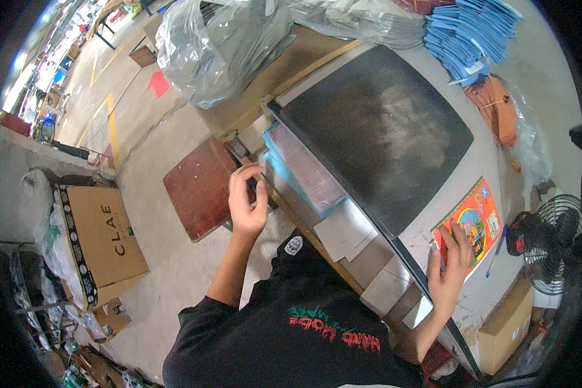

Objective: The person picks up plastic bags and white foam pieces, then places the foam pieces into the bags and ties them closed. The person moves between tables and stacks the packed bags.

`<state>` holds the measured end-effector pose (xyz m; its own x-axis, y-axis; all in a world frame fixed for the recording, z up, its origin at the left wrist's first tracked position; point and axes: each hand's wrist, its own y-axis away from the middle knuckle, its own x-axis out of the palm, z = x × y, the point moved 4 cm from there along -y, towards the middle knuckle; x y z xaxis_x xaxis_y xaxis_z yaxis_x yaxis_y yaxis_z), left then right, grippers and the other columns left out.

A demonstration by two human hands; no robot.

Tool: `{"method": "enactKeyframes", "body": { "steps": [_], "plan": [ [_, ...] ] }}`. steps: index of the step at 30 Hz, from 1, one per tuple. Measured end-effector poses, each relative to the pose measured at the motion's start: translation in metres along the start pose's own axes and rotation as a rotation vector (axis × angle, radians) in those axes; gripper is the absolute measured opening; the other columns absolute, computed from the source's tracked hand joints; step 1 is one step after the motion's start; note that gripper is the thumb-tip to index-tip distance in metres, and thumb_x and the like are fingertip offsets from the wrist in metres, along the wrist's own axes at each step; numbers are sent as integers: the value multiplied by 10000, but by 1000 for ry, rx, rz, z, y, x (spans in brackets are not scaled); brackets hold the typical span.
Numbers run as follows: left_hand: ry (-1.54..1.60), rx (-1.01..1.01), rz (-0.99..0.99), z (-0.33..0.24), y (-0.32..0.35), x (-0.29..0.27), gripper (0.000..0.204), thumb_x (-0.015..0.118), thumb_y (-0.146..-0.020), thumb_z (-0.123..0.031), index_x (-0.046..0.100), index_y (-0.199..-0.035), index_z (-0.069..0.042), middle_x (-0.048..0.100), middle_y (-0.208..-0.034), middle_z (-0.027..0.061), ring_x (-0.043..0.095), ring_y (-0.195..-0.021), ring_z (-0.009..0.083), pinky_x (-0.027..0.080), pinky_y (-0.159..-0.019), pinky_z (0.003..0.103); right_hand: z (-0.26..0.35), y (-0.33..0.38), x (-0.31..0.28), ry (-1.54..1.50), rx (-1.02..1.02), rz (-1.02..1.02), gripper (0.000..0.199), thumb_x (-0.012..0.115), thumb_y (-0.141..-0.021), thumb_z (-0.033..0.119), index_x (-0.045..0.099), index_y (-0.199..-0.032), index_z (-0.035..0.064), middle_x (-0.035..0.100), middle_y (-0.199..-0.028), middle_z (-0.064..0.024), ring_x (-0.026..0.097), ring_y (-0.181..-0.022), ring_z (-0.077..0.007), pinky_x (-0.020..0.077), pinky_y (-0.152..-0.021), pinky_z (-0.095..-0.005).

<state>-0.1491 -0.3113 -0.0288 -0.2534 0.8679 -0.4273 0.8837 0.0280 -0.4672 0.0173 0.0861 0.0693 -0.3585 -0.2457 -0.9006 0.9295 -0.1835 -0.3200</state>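
The right hand [451, 258] lies flat, fingers spread, on a colourful printed sheet [477, 223] at four o'clock on the table [433, 71]. At nine o'clock, the left hand [247, 204] hovers half-curled, holding nothing, beside a teal-edged stack [304, 171].

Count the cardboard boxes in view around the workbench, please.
2. One large open box stands on the floor at the person's left, beside plastic-wrapped bundles. A smaller closed box sits low at the right, below the fan. Clutter at the frame's edges may hide more.

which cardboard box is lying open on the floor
The box left of the left hand, flaps open on the floor; the other box sits closed under the table.
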Motion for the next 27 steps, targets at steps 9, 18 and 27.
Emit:
{"method": "enactKeyframes", "body": {
  "steps": [9,18,27],
  "plan": [
    [-1179,-512,274,196,154,-32,758,596,-1003,-372,218,-1655,-290,113,-1686,277,133,-1531,537,102,-1073,858,-3,2,4,-1,-23,-2,381,649,-934,115,650,-1311,58,564,-1474,-137,499,-1367,-350,307,-1163,-482],
    [-1338,-320,-4,236,112,-39,648,554,-1014,-289,322,-1619,-319,201,-1657,292,211,-1535,469,185,-1053,862,1,-3,3,-1,-25,-16,360,658,-928,125,657,-1281,52,578,-1449,-141,514,-1343,-359,342,-1145,-482],
    [-1373,-452,86,260,58,-50,804,631,-986,-393,183,-1652,-359,240,-1661,239,195,-1542,458,209,-1065,839,-6,4,-1,-68,-54,-175,251,687,-893,87,702,-1141,55,653,-1326,-139,599,-1239,-367,432,-1086,-483]
  ]
}}
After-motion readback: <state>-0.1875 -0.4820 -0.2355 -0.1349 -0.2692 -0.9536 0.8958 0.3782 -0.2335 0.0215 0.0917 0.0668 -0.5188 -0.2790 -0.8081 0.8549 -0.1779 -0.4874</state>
